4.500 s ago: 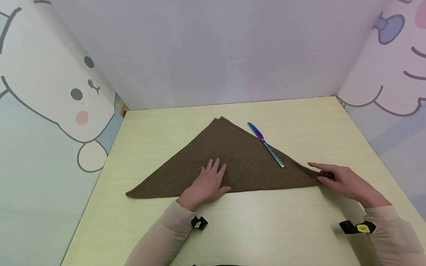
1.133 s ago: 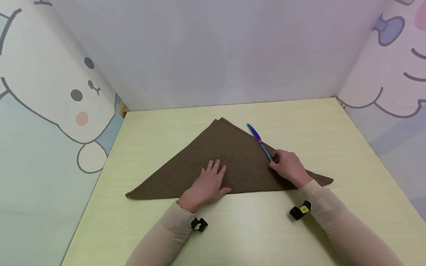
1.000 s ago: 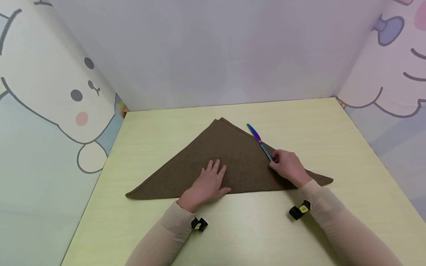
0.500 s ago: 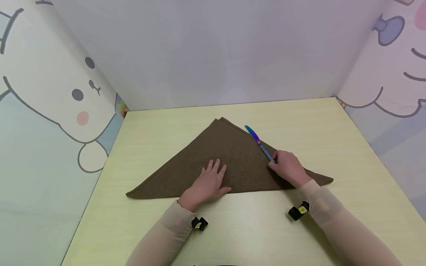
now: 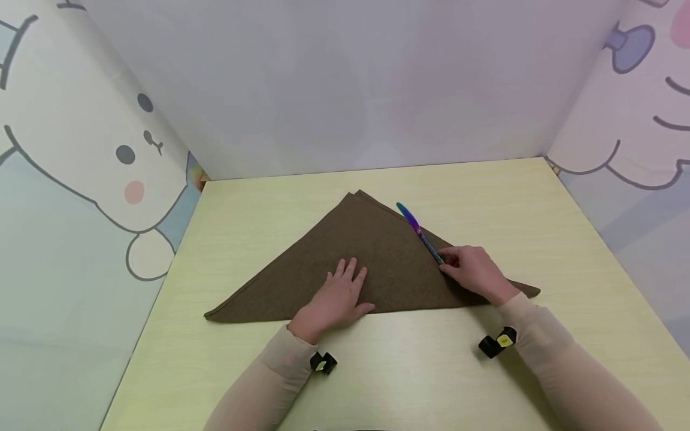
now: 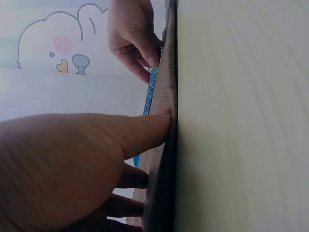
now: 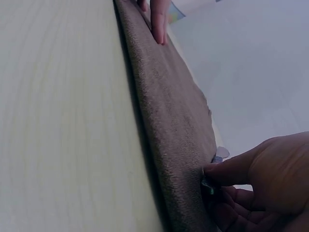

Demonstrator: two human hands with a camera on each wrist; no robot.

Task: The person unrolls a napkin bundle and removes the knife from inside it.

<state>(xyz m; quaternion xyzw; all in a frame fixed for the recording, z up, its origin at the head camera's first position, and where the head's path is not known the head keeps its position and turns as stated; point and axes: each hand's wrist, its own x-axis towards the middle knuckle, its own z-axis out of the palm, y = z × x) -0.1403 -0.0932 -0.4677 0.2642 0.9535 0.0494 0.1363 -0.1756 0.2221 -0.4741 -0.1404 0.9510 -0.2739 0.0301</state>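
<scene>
A brown cloth [image 5: 302, 269] lies folded into a triangle, its long edge towards me and its point at the back. Flat on its middle near the front edge rests my left hand [image 5: 331, 299], fingers spread. A table knife [image 5: 412, 220] with a blue and purple blade and a speckled handle lies slanted across the cloth's right side, its tip pointing back. My right hand [image 5: 477, 270] pinches the handle end between thumb and fingers. The right wrist view shows the handle end [image 7: 207, 184] partly hidden under the thumb; in the left wrist view the speckled handle [image 6: 150, 92] shows.
The pale wooden table [image 5: 393, 371] extends around the cloth. A plain light wall [image 5: 356, 90] stands along its back edge. Walls with cartoon prints rise at the left [image 5: 70, 263] and right [image 5: 641, 227].
My right hand left the cloth's right corner and took hold of the knife handle. The knife tip shifted slightly left, then the hand moved a little right along the handle. My left hand stayed put.
</scene>
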